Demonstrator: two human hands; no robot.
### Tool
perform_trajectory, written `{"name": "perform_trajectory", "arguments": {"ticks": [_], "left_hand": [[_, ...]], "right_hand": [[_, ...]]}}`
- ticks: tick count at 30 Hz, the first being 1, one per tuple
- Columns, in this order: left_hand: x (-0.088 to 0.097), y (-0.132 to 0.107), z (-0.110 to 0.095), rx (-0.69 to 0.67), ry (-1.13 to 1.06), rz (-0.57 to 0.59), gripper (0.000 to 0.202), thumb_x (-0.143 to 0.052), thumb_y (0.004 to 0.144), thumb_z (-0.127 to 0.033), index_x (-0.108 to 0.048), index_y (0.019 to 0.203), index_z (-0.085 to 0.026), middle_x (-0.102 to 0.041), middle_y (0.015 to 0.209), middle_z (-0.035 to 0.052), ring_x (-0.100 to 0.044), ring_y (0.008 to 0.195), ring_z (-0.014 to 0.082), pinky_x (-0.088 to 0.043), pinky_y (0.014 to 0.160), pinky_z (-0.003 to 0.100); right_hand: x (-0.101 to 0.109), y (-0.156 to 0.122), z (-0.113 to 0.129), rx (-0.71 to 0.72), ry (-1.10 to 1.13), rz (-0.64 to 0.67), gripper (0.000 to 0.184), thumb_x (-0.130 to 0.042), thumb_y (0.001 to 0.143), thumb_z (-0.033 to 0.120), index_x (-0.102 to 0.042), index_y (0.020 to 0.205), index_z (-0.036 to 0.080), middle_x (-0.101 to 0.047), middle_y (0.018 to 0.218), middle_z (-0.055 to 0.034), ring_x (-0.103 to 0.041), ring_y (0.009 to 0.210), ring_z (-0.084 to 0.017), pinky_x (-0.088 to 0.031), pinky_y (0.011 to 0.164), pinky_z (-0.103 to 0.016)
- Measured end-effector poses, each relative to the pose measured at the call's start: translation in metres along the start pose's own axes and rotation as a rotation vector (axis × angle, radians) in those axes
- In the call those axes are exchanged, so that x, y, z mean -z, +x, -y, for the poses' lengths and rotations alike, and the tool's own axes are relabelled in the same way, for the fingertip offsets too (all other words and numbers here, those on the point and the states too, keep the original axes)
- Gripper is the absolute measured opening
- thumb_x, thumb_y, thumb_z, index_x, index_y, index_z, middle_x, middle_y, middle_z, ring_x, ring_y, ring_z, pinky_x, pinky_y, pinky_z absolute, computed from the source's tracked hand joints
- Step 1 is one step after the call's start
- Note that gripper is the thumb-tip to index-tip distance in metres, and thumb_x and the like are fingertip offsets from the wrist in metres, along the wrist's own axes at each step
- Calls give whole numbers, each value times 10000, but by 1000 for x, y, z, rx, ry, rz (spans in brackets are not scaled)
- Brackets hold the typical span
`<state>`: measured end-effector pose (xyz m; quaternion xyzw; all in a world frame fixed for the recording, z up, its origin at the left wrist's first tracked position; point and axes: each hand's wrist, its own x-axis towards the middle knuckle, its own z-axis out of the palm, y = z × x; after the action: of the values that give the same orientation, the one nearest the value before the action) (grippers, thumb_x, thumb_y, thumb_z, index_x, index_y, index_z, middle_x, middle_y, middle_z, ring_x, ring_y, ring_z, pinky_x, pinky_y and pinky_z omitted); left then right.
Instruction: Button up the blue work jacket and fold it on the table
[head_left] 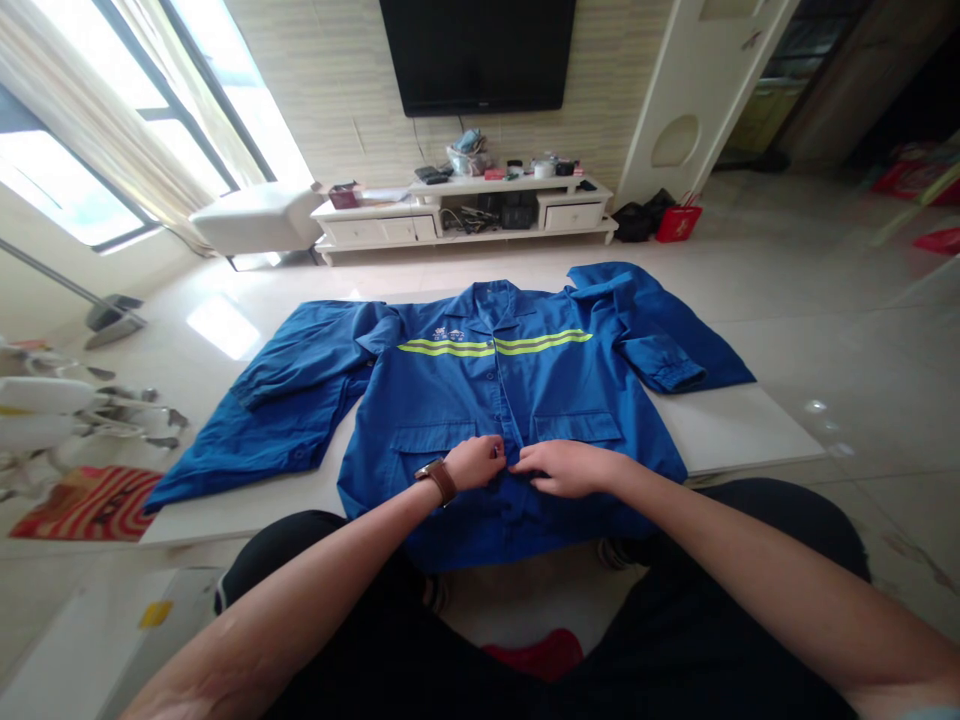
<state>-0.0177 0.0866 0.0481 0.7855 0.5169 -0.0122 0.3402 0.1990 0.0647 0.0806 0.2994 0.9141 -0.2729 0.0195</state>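
A blue work jacket (442, 390) with a yellow-green reflective stripe across the chest lies front side up, its collar away from me. Its sleeves spread out to both sides. My left hand (476, 462), with a brown-strapped watch (436, 481) at the wrist, pinches the front placket's edge below the pocket flaps. Close beside it, my right hand (566, 468) is closed on the other edge of the placket. Buttons show along the upper front opening. Whatever small part lies between my fingertips is hidden.
The jacket rests on a low white table (757, 440). Beyond stand a white TV cabinet (375, 233) with clutter on it and a grey stool (259, 218). A red bag (678, 222) sits on the floor. To the left is a red patterned bag (82, 503).
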Motion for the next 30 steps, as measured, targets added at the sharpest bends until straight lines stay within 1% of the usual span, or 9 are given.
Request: {"name": "perform_trajectory", "arguments": {"ticks": [3,7,9,12,16,20,23,27,30], "left_hand": [[-2,0,0,-12,22,-37,141,-561,881,-321,-664,925,-235,-735,811,18,-691,689,171,-470,652,242],[-3,-1,2,-35,40,-86,116,-559,870,-282,-653,920,-236,-712,841,19,-689,771,183,-474,679,251],[-2,-2,2,-79,74,-184,117,-581,840,-246,-646,937,-236,-699,958,26,-684,819,179,-482,713,255],[4,-4,1,-103,122,-312,238,-608,818,-233,-642,1052,-249,-639,1194,38,-680,827,160,-499,756,262],[9,-3,0,-40,134,-273,278,-611,853,-292,-657,1126,-267,-664,1202,36,-690,952,199,-515,837,278],[11,4,6,-36,104,-293,271,-582,867,-248,-684,1118,-255,-714,1194,42,-676,1079,232,-515,922,300],[16,9,16,-53,22,-249,276,-590,859,-232,-707,1109,-242,-750,1137,31,-715,923,196,-535,882,282],[32,12,26,-26,-189,-77,302,-582,856,-228,-708,1130,-226,-747,1156,14,-630,526,87,-538,583,231],[38,19,30,-40,-267,-31,274,-607,842,-234,-709,1095,-211,-746,1153,15,-613,493,70,-506,504,207]], "right_hand": [[2,-1,-2,-43,-73,-79,300,-545,891,181,-719,1135,187,-681,1138,-95,-653,1004,-223,-488,860,-313],[5,5,-4,-84,-202,-134,248,-539,908,190,-713,1086,184,-650,1259,-100,-630,1082,-240,-485,894,-336],[7,10,-6,-103,-255,-149,249,-542,919,204,-705,1106,186,-612,1359,-101,-608,1150,-257,-483,917,-355],[8,16,-12,-137,-283,-165,293,-555,927,227,-674,1194,201,-561,1448,-90,-578,1225,-263,-482,932,-366],[6,24,-24,-210,-280,-194,301,-538,961,259,-648,1238,217,-617,1354,-83,-589,1188,-234,-471,917,-335],[6,35,-32,-264,-323,-234,275,-460,1020,331,-676,1126,197,-653,1190,-97,-594,1085,-221,-452,870,-314],[8,44,-36,-311,-352,-238,313,-450,1028,365,-700,1016,178,-658,1122,-114,-568,1074,-233,-435,869,-316],[9,52,-41,-341,-354,-239,239,-580,968,381,-704,1016,183,-667,1097,-108,-555,1086,-244,-427,888,-321],[10,56,-41,-329,-342,-233,206,-608,946,357,-710,1005,189,-673,1093,-93,-562,1086,-243,-429,888,-327]]}}
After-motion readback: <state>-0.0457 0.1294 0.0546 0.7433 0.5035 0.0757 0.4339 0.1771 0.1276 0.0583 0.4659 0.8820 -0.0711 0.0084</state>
